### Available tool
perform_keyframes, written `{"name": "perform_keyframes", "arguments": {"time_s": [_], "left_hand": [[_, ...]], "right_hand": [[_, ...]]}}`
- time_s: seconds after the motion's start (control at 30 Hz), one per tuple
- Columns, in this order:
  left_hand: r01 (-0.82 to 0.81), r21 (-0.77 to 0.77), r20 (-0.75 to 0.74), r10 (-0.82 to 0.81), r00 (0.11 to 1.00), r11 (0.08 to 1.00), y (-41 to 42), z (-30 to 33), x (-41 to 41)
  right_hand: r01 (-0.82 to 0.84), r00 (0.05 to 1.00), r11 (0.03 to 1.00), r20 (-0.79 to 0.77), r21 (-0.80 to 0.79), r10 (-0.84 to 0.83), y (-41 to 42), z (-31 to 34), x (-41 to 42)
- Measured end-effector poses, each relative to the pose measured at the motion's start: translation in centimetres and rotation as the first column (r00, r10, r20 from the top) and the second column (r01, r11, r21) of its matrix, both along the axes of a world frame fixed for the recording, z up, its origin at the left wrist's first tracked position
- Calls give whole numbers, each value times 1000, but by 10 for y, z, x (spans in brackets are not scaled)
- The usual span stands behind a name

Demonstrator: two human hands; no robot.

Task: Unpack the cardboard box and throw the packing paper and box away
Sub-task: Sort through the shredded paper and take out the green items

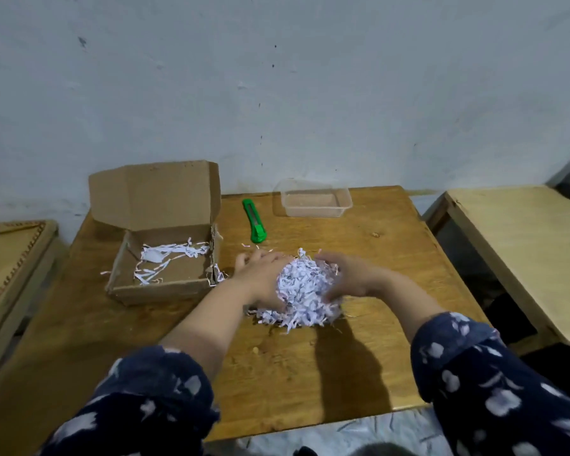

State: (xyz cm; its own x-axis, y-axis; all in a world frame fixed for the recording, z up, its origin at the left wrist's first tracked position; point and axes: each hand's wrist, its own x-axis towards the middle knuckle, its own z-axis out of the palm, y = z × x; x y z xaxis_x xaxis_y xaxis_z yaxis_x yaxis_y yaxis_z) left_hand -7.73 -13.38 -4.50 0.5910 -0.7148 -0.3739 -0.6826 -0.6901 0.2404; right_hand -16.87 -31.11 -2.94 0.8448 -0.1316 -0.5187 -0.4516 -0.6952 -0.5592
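Note:
An open cardboard box [165, 284] sits at the left of the wooden table [310, 373], its lid standing upright; a few white paper strips [165, 258] lie inside it. A heap of shredded packing paper [305, 291] rests on the table to the right of the box. My left hand [260, 278] presses the heap's left side and my right hand [346, 278] cups its right side, so both hands hold the paper between them.
A green utility knife [254, 222] lies behind the heap. A clear plastic container [315, 200] stands near the table's far edge. Another wooden table [524, 251] is to the right, a framed wooden surface [10, 258] to the left. The wall is close behind.

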Motion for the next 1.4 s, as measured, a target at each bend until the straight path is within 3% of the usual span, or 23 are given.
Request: {"name": "perform_keyframes", "arguments": {"time_s": [0.1,0.2,0.27,0.4,0.47,0.63,0.87,1.0,1.07,1.2,1.27,1.4], "left_hand": [[-150,-108,-108,138,985,983,6,0,-14],[-279,-307,-167,237,957,910,7,-3,-30],[-319,-414,-110,301,947,852,2,-9,-41],[-290,-380,30,325,945,878,-4,-29,-53],[-292,-340,32,321,946,894,-2,-37,-53],[-292,-381,27,326,945,877,2,-32,-40],[-410,-369,-57,420,906,834,20,-28,-15],[-392,-311,-64,392,918,866,29,-30,-12],[-332,-288,-4,346,938,898,27,-28,-14],[-301,-360,37,336,941,883,12,-20,-22],[-274,-389,92,333,938,879,3,-24,-26],[-319,-337,101,371,923,886,-6,-41,-36]], "right_hand": [[74,989,994,125,77,-83,-11,6,-1],[241,899,968,392,-73,-195,-6,2,-1],[272,841,958,507,-93,-190,4,-5,-3],[30,929,989,368,-145,26,23,-24,-5],[29,937,983,347,-181,36,26,-31,-5],[197,911,980,375,-26,-173,16,-24,0],[478,777,869,400,128,-487,-29,-10,12],[568,721,805,369,171,-587,-43,-9,19],[496,797,855,311,152,-517,-37,-11,23],[144,966,990,216,-3,-140,-14,-6,34],[-5,972,983,230,-181,47,-4,-9,40],[-63,967,985,235,-163,100,17,-27,40]]}}
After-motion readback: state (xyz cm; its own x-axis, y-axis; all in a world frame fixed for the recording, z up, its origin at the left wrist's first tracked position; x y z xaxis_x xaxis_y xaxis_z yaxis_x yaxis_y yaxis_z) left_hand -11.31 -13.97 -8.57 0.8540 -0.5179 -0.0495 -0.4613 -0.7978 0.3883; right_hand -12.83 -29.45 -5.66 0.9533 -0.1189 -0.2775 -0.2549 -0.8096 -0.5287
